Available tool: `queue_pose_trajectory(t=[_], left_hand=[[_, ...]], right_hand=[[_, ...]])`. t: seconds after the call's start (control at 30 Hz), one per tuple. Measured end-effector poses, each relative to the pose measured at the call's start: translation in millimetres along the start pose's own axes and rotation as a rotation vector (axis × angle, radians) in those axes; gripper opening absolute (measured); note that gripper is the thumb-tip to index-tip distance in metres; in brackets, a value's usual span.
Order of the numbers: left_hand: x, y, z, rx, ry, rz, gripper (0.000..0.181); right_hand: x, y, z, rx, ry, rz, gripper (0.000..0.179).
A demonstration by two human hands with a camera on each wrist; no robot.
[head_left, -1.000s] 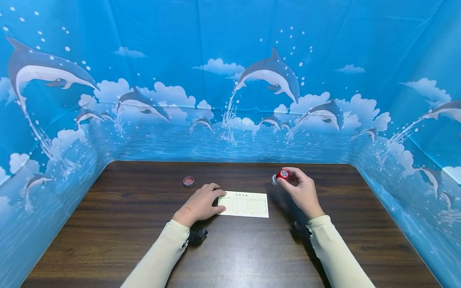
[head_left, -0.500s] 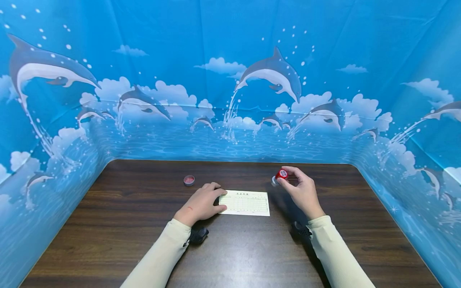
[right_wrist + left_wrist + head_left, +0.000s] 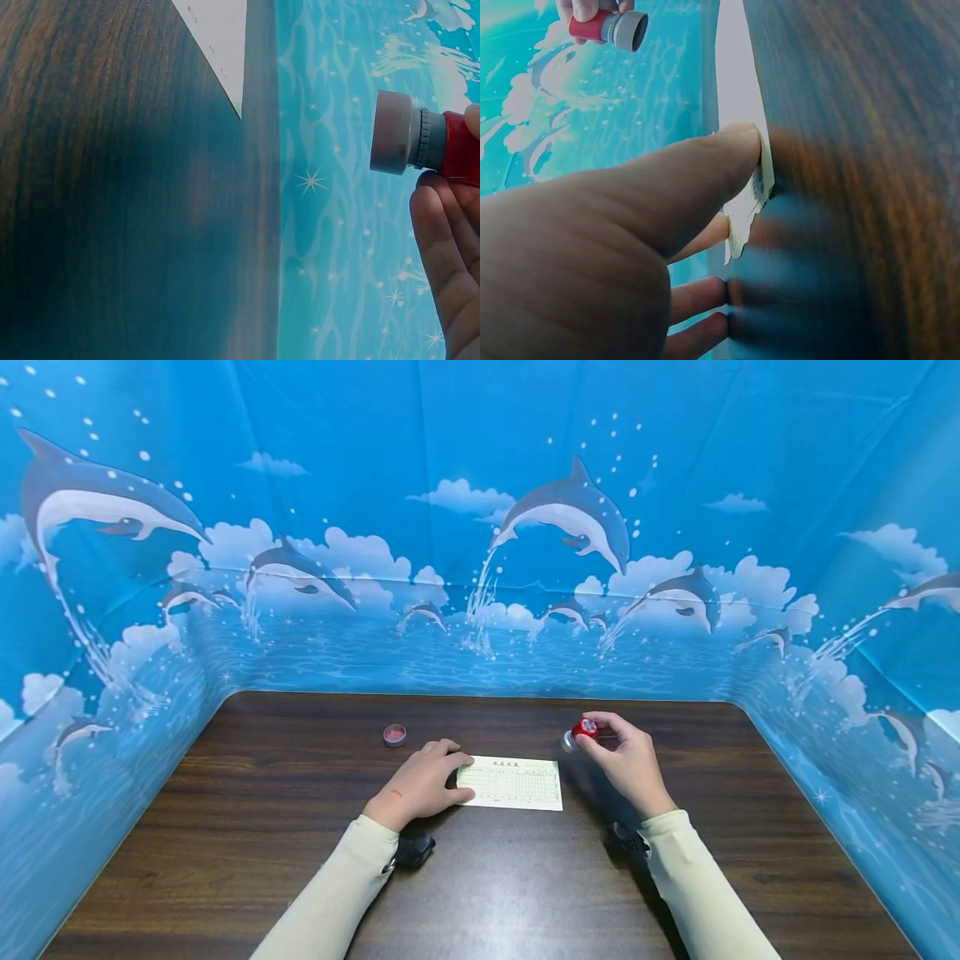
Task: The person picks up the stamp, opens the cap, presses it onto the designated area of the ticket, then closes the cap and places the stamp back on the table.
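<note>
A printed form slip (image 3: 517, 782), cream with green lines, lies on the table. At its left end my left hand (image 3: 417, 785) holds it down; in the left wrist view the thumb (image 3: 705, 169) presses the edge and the other fingertips rest lower, near the tabletop. My right hand (image 3: 633, 767) pinches a round stamp (image 3: 585, 728) by its red body, above the table and to the right of the slip, apart from it. The right wrist view shows the stamp's pale wide end (image 3: 391, 133) facing the tabletop. Its stamping face is hidden there.
A small round reddish lid-like piece (image 3: 394, 735) sits on the dark wood table (image 3: 255, 810), behind the left hand. A blue dolphin-print curtain (image 3: 480, 660) walls the table's back and sides.
The stamp in my right hand has shifted slightly left and downward. My left hand keeps its place on the slip. The whole head view has drifted a little.
</note>
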State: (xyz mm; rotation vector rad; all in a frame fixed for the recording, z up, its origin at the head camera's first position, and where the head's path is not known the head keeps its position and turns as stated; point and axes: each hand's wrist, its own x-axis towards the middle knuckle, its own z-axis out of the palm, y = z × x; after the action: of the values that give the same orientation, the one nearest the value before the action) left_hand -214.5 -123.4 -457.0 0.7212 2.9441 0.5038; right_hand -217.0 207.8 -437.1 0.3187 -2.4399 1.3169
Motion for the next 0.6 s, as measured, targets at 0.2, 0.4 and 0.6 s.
queue_pose_trajectory(t=[0.2,0.4,0.6], left_hand=[[0.3,0.5,0.2,-0.01,0.007,-0.002,0.053],[-0.1,0.0,0.5,-0.014,0.017,0.0,0.054],[0.2,0.1,0.2,-0.024,0.021,-0.002,0.053]], right_hand=[[-0.5,0.6,-0.4,0.011,-0.01,-0.001,0.033],[-0.9,0.0,-1.4,0.0,-0.022,-0.005,0.034],[-1.7,-1.5,-2.5,0.001,-0.035,0.005,0.037]])
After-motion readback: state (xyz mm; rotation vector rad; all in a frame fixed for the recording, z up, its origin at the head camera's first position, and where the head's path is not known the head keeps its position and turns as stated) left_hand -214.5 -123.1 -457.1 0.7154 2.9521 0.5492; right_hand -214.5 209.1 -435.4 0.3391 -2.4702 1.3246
